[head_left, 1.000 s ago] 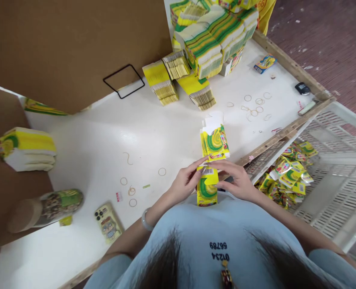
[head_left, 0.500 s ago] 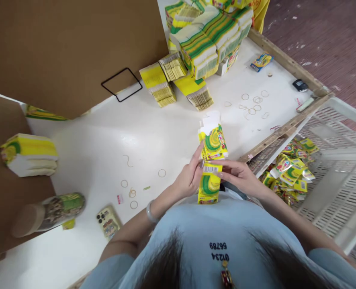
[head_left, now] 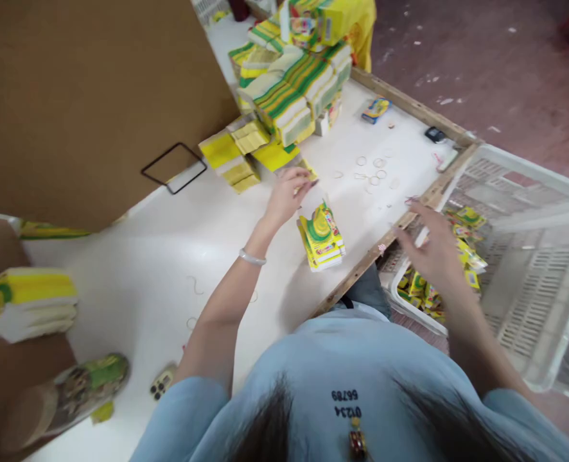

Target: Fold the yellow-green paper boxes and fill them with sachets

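My left hand (head_left: 287, 192) reaches out over the white table (head_left: 169, 244). Its fingers are pinched on a flat yellow carton (head_left: 309, 171) at the edge of the carton piles. A small stack of yellow-green folded boxes (head_left: 322, 235) lies on the table just right of my left wrist, and neither hand touches it. My right hand (head_left: 433, 249) is blurred. It hovers with fingers stretched over the near corner of the white plastic crate (head_left: 530, 256), above the yellow-green sachets (head_left: 462, 244), and nothing shows in it.
Bundles of flat cartons (head_left: 289, 90) are heaped at the back against a tall cardboard sheet (head_left: 87, 96). Rubber bands (head_left: 374, 170) are scattered on the table. Another carton bundle (head_left: 27, 308) sits at the left, with a phone (head_left: 162, 382) near the front edge. The table has a wooden rim (head_left: 361, 269).
Both hands let go of the box they held at my chest. The left hand reached forward to the carton piles and the right swung out over the crate. The view turned right.
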The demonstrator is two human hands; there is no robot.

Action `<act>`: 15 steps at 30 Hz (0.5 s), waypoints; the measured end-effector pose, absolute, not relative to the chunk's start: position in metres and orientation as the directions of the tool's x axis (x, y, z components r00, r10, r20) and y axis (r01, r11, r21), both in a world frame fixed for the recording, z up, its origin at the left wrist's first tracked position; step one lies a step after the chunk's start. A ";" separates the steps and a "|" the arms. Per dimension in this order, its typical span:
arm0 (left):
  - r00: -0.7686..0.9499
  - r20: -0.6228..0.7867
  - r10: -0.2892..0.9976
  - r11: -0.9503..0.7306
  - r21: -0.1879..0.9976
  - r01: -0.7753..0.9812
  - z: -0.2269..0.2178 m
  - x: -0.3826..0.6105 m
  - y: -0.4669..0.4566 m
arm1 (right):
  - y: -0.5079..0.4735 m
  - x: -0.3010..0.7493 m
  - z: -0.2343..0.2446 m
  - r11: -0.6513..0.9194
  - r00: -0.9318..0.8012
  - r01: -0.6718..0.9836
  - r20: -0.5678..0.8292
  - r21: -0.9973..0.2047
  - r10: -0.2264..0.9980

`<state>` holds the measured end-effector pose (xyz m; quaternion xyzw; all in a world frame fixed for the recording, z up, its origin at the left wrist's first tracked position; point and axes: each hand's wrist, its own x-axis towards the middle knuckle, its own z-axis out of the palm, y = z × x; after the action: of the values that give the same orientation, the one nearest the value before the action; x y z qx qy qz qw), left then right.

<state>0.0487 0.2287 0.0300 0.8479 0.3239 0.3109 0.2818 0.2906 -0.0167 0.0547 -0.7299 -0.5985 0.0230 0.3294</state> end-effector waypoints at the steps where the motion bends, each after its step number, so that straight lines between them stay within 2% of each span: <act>1: 0.579 0.423 0.697 -0.674 0.661 0.330 0.038 0.044 0.224 | -0.001 0.269 0.054 0.002 0.265 0.839 0.412 -0.544 0.872; 2: 0.566 0.479 0.671 -0.707 0.644 0.293 0.047 0.039 0.217 | 0.016 0.247 0.054 0.059 0.252 0.825 0.459 -0.562 0.852; 4: 0.428 0.552 0.716 -0.692 0.643 0.329 0.066 0.029 0.199 | 0.047 0.211 0.057 0.161 0.201 0.807 0.521 -0.568 0.830; 8: 0.222 0.594 0.773 -0.627 0.665 0.405 0.097 0.009 0.157 | 0.078 0.168 0.066 0.201 0.091 0.782 0.426 -0.590 0.900; 10: 0.119 0.595 0.795 -0.589 0.708 0.389 0.102 0.002 0.139 | 0.075 0.159 0.070 0.253 0.031 0.754 0.418 -0.606 0.908; 13: 0.056 0.581 0.812 -0.581 0.794 0.181 0.090 0.003 0.117 | 0.062 0.157 0.070 0.339 0.045 0.673 0.494 -0.657 0.868; 15: 0.183 0.536 0.824 -0.549 0.836 0.025 0.073 0.009 0.102 | 0.057 0.159 0.069 0.330 0.145 0.599 0.504 -0.730 0.852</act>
<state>0.0088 0.1025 0.0726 0.6806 0.3118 0.5579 0.3583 0.1593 0.0566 0.0692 -0.5652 -0.6415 0.1257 0.5033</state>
